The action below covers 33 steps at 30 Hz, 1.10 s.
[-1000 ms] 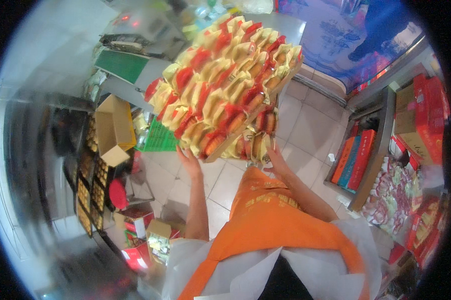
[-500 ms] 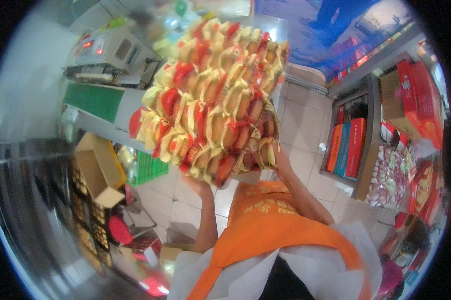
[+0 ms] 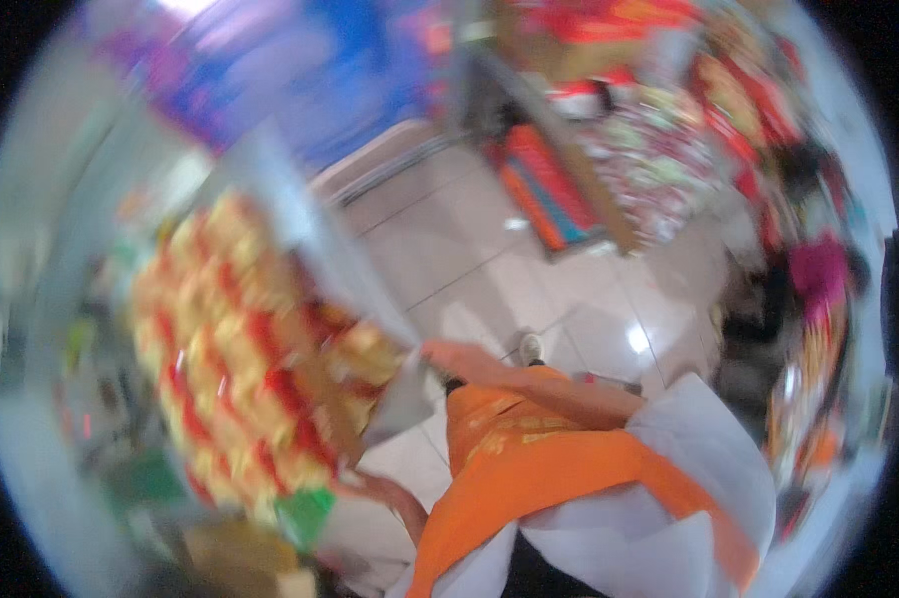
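A cardboard tray (image 3: 325,394), blurred by motion, is at the left, packed with rows of small wrapped pastries (image 3: 235,374) in yellow and red wrappers. It appears to lie over a grey worktop (image 3: 315,244). Beside its right side are some more yellow and red packets (image 3: 370,354). My left hand (image 3: 375,490) is at the tray's near edge; its fingers are smeared and partly hidden. My right hand (image 3: 459,361) is apart from the tray, by the worktop's near corner, and too blurred to show whether it grips anything.
Pale floor tiles (image 3: 484,269) lie ahead, with my shoe (image 3: 531,349) on them. Further right stand orange and blue boxes (image 3: 549,189) on a shelf and a carton of small wrapped pieces (image 3: 653,159). A blue sheet (image 3: 320,80) hangs at the back. A cardboard box (image 3: 240,553) is at the lower left.
The view has swung right, so the tray now appears further left. My right hand has come away from the tray's side; my left hand is still at its near edge.
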Tool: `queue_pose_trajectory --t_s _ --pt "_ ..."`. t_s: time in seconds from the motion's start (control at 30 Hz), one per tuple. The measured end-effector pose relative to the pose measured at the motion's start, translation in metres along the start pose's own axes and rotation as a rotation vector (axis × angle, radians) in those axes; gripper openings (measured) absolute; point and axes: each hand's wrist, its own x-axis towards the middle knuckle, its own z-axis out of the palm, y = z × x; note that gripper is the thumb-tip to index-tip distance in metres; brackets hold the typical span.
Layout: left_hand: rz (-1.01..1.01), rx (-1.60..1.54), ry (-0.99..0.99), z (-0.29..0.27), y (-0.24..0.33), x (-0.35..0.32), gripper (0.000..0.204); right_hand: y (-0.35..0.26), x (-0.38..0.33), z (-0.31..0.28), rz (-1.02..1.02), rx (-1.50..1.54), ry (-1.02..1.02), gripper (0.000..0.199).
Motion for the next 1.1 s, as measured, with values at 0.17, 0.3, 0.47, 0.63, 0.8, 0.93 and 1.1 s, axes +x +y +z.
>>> queue_pose_trajectory --t_s 0.17,0.3,0.47,0.63,0.8,0.93,1.1 --pt "-0.107 -0.210 -0.460 0.026 -0.014 -0.127 0.049 -0.016 -0.117 -0.117 0.424 0.213 0.183 0.038" --pt "-0.174 -0.366 -0.905 0.104 0.144 -0.176 0.047 0.036 -0.217 -0.206 0.470 0.342 0.569 0.034" --pt "-0.445 -0.429 -1.160 0.175 0.245 -0.245 0.043 0.081 -0.281 -0.282 0.435 0.513 0.779 0.033" --pt "-0.590 -0.403 -1.274 0.258 0.273 -0.291 0.051 0.082 -0.290 -0.371 0.273 0.572 0.850 0.032" --pt "-0.605 -0.478 -1.268 0.339 0.322 -0.322 0.058 0.102 -0.303 -0.503 0.216 0.450 1.138 0.032" --pt "-0.647 -0.604 -1.308 0.409 0.346 -0.344 0.058 0.141 -0.332 -0.597 0.270 0.167 1.350 0.033" --pt "-0.772 -0.851 -1.304 0.470 0.374 -0.368 0.050 0.183 -0.341 -0.713 0.442 -0.356 1.401 0.035"
